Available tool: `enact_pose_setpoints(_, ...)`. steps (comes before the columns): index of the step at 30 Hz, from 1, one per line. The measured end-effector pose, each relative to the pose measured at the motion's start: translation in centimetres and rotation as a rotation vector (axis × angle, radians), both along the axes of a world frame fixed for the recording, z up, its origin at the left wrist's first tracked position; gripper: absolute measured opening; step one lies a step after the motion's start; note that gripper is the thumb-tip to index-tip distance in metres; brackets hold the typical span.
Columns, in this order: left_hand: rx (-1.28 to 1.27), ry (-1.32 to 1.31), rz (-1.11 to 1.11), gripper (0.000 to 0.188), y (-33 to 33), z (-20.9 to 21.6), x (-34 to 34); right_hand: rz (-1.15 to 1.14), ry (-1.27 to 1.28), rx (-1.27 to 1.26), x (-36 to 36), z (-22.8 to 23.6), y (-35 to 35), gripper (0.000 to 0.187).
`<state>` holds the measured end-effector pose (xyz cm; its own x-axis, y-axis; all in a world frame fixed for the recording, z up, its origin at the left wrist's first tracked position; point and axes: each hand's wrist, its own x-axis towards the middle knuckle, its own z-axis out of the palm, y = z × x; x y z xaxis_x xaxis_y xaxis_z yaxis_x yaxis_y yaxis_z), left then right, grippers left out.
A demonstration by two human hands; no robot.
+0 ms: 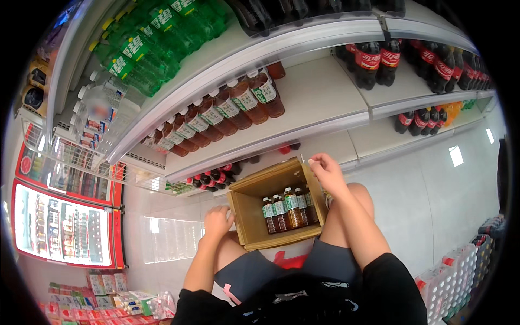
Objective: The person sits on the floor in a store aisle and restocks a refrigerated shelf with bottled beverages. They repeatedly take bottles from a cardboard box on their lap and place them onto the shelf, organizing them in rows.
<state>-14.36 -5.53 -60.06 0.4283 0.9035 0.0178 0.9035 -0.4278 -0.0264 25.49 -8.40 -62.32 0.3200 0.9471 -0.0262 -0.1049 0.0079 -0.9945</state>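
An open cardboard box (247, 189) sits between my knees, in front of a low shelf. Inside, several bottles of amber and dark brown drink (294, 210) with white caps and pale green labels stand together toward the near right. My left hand (218, 221) is at the box's left side, its fingers curled against the edge. At the far right corner of the box is my right hand (326, 172), fingers bent and drawn together by the rim. Whatever lies under its fingertips is too small to make out.
Similar brown bottles (233, 108) line the middle shelf (319, 92) ahead. Green bottles (151, 40) fill the upper left, and dark cola bottles (367, 62) stand at right. A lit drinks fridge (62, 225) is at left. Packed bottles (447, 279) sit on the floor at lower right.
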Motion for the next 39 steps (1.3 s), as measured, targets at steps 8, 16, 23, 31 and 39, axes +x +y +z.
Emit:
enact_pose_setpoints(8,-0.164,-0.022,0.26,0.035,-2.9,-1.8,-4.1,0.069,-0.186,-0.059,-1.8,-1.0,0.9,0.031)
enact_pose_setpoints(16,-0.315,0.008,0.241,0.04,-2.4,-2.0,-3.6,0.088,-0.262,-0.091,-1.1,-2.7,0.7,0.026)
enact_pose_setpoints(23,-0.333,0.06,0.251,0.043,-2.4,-1.5,-2.6,0.081,-0.261,-0.123,-1.0,-2.7,0.7,0.033)
enact_pose_setpoints(31,-0.339,0.055,0.25,0.043,-2.4,-1.5,-2.6,0.109,-0.296,-0.115,-1.7,-1.7,0.6,0.032)
enact_pose_setpoints(39,-0.317,-0.006,0.253,0.038,-2.3,-1.1,-1.4,0.132,-0.292,-0.118,-2.2,-1.3,0.5,0.031)
